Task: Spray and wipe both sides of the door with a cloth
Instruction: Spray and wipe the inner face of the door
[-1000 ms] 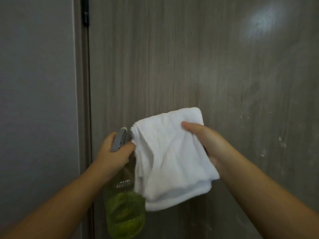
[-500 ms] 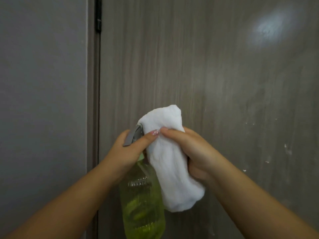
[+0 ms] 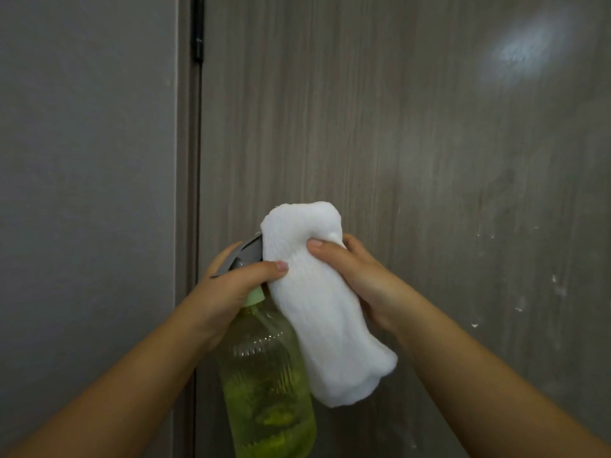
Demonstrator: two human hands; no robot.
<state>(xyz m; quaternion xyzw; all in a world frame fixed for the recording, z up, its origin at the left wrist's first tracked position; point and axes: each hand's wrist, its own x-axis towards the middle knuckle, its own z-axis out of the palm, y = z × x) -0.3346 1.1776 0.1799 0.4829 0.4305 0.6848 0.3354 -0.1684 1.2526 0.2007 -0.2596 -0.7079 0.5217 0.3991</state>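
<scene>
Head view: left hand [image 3: 228, 285] wraps the neck of the spray bottle [image 3: 267, 375], grip curled round it just under the grey trigger head, thumb tip touching the cloth [image 3: 320, 302]. Bottle is clear, holds yellow-green liquid, hangs tilted with its base low in frame. Right hand [image 3: 357, 279] grips the white cloth, thumb across the front, fingers curled behind; cloth is bunched into a thick roll, top end above the thumb, lower end hanging below the wrist. Cloth sits just beside the bottle, touching its shoulder. Both are held in front of the door [image 3: 429, 143], grey wood-grain, with white specks on the right part. Dark hinge [image 3: 197, 31] top left, grey wall [image 3: 82, 193] left of the frame.
</scene>
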